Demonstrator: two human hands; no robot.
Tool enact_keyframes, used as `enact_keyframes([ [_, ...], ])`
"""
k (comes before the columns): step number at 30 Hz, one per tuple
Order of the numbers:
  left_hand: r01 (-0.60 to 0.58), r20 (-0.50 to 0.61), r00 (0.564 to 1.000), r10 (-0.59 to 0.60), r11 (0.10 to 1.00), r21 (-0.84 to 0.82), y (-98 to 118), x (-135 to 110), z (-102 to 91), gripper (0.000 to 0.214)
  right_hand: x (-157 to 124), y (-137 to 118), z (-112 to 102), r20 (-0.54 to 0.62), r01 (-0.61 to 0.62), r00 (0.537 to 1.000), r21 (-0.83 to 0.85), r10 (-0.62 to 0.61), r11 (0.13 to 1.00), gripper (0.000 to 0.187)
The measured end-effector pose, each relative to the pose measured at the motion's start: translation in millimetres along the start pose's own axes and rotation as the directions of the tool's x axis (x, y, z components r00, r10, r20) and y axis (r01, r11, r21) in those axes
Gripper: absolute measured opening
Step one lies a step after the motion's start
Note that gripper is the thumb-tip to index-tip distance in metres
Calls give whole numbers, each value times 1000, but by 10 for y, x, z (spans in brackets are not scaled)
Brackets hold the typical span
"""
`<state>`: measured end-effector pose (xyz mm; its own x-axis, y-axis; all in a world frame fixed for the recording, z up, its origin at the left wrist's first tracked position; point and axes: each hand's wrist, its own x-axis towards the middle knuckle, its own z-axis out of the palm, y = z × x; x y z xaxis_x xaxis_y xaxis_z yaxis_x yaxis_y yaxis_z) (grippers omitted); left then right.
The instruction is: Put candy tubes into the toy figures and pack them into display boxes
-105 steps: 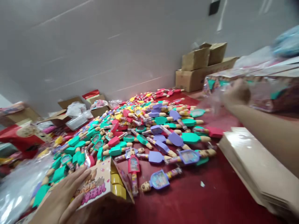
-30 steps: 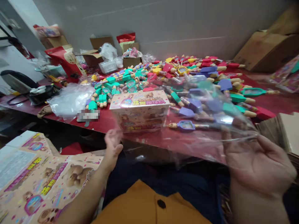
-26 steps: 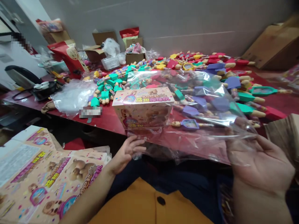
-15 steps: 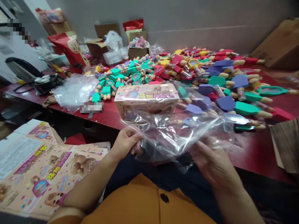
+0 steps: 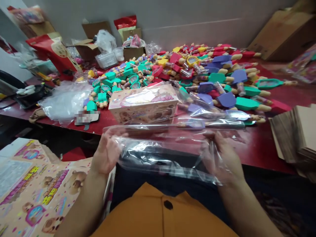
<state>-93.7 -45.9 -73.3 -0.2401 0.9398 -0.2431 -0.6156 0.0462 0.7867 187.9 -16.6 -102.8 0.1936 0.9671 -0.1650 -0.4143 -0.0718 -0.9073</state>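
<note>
A clear plastic bag (image 5: 160, 158) is stretched wide between my two hands over my lap. My left hand (image 5: 106, 154) holds its left end, with film over the fingers. At the other end, my right hand (image 5: 223, 158) grips the film, its thumb up and the other fingers partly behind plastic. Just beyond the bag, a printed cardboard box (image 5: 145, 112) with bear pictures stands on the red table (image 5: 261, 151). A clear film lies over the box's top and extends to the right.
Many green, purple, red and yellow toys with bear-like handles (image 5: 217, 77) cover the table. Flat printed cartons (image 5: 49, 184) lie at lower left, a clear plastic pile (image 5: 66, 100) at left, and stacked brown cardboard (image 5: 288, 138) at right. A carton (image 5: 281, 36) stands behind.
My hands have moved apart and drawn the crumpled bag into a wide, taut shape. The view has shifted slightly to the right.
</note>
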Motion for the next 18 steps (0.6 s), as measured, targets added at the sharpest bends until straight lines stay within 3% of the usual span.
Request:
enact_keyframes([
  [2, 161, 133, 979, -153, 985, -56, -107, -126, -27, 62, -27, -3, 39, -114, -36, 992, 141, 53, 989, 32],
  [5, 389, 293, 890, -348, 917, -91, -283, -327, -96, 67, -112, -8, 44, -167, 14, 986, 175, 16, 984, 31],
  [7, 416, 382, 851, -360, 906, -74, -336, -444, -111, 74, -194, 27, 13, -145, 76, 987, 87, -62, 993, 29],
  [9, 364, 422, 851, -311, 930, -49, -330, -532, -72, 80, -273, 101, -27, -91, 155, 983, -32, -157, 987, 29],
  [11, 322, 361, 881, -306, 947, 17, -303, -578, 6, 76, -321, 194, -66, -37, 201, 978, -115, -206, 973, 31],
  [13, 288, 203, 932, -301, 953, 91, -294, -579, 88, 59, -326, 270, -107, -3, 167, 986, -149, -170, 975, 32],
  [15, 227, 59, 969, -239, 961, 155, -306, -554, 146, 41, -313, 294, -149, -43, 139, 988, -176, -148, 975, 34],
  [16, 179, 22, 982, -186, 965, 192, -313, -543, 167, 34, -317, 281, -167, -110, 184, 971, -213, -211, 960, 34],
  [17, 126, 8, 991, -132, 961, 247, -316, -537, 187, 29, -339, 252, -175, -197, 275, 922, -268, -332, 923, 34],
  [18, 75, 9, 997, -82, 946, 315, -313, -540, 210, 25, -382, 211, -169, -213, 369, 865, -345, -455, 863, 34],
])
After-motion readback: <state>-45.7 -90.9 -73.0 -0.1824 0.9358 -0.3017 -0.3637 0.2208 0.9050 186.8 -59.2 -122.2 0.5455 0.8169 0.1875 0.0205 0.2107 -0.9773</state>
